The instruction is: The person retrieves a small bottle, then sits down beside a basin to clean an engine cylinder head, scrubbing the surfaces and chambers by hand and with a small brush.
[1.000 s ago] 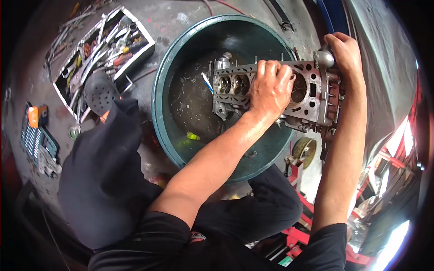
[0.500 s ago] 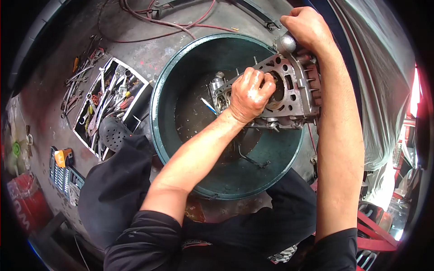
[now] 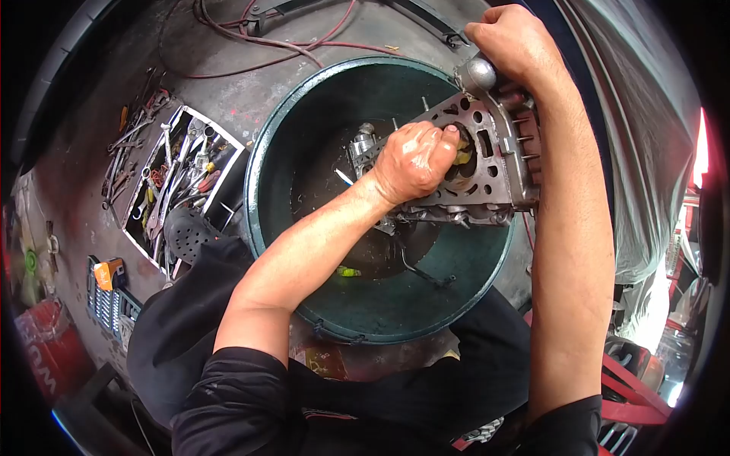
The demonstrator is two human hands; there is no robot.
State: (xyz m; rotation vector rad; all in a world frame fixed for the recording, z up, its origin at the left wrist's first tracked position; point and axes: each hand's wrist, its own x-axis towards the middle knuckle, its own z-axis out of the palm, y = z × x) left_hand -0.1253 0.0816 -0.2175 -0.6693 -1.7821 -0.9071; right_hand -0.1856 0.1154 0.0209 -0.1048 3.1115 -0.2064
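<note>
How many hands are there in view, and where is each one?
2. The left hand is on the cylinder head, over the green tub; the right hand is just beyond the rounded metal part.

Grey floor [image 3: 236,95], green tub [image 3: 252,182], tool tray [image 3: 217,130], reddish hose [image 3: 357,45]

left hand [image 3: 417,161] now at end hole [image 3: 469,161] of block [image 3: 493,188]

head | from the wearer's head | faces forward, steeply down | near engine part [image 3: 498,181], wide around tub [image 3: 395,315]
</note>
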